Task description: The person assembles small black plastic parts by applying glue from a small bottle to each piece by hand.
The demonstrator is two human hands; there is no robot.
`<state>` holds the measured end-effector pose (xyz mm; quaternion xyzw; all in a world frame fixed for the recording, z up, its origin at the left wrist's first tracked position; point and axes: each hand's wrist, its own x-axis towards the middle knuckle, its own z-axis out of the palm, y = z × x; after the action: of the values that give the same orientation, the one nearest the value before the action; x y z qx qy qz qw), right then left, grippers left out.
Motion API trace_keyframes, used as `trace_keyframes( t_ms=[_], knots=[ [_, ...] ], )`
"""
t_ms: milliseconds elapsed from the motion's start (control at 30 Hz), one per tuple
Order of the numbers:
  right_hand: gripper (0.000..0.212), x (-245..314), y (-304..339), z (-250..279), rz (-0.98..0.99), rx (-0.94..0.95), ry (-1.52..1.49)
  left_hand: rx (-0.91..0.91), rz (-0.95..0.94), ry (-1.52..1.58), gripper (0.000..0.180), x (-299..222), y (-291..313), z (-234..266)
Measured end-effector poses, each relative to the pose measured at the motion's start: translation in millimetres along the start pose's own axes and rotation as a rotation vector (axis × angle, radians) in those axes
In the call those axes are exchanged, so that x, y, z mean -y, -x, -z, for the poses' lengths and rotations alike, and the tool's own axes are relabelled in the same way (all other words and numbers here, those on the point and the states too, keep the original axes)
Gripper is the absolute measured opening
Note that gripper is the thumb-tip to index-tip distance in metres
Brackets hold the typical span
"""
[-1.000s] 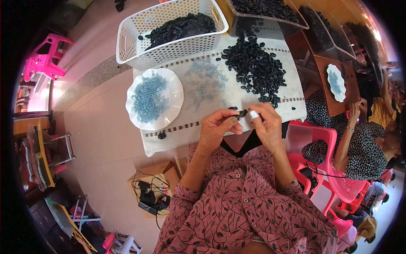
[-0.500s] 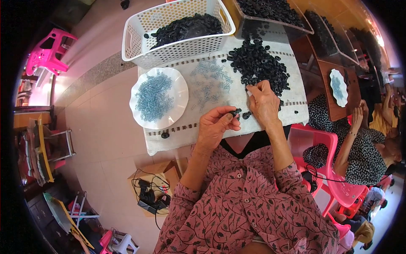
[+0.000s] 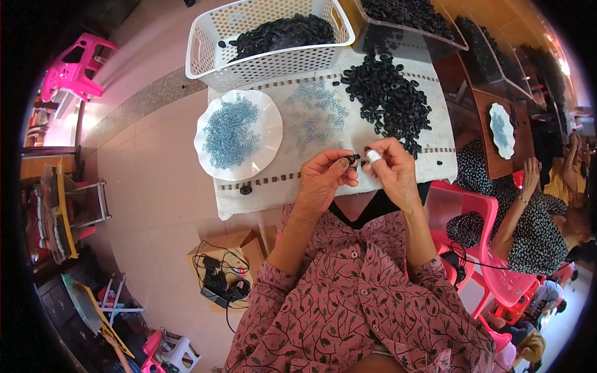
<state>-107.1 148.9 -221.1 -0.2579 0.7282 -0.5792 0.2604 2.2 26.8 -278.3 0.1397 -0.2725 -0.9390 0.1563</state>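
My left hand is closed in a pinch on a small black plastic part above the front of the cloth-covered table. Close beside it is my right hand, its fingers bent together, a white wrap on one fingertip. Whatever sits between the right fingertips is too small to make out clearly. Beyond the hands lies a heap of black parts. To its left, small clear bluish pieces are scattered over the cloth. More of these fill a white scalloped plate.
A white perforated basket of black parts stands at the back, beside a clear bin. One black piece lies near the left front edge. A cardboard box with cables sits on the floor. At right, a person sits by a pink chair.
My right hand has come back from the black heap toward my left hand, and the two now almost meet. My left hand keeps its pinch. The whole view has shifted slightly.
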Motion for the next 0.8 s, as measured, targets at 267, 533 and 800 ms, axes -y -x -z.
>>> trace_keyframes(
  t_ms=[267, 533, 800],
  knots=[
    [0.009, -4.4, 18.7, -3.6, -0.075, 0.004, -0.130, -0.003, 0.012, -0.021, 0.018, 6.8, 0.8, -3.5],
    [0.012, -11.3, 22.7, -3.2, -0.068, -0.028, -0.170, 0.029, 0.031, 0.008, 0.021, 11.8, 1.3, -3.4],
    [0.012, -9.9, 24.0, -3.4, -0.076, -0.040, -0.196, 0.048, 0.041, 0.014, 0.019, 10.6, 1.4, -4.6]
  ],
)
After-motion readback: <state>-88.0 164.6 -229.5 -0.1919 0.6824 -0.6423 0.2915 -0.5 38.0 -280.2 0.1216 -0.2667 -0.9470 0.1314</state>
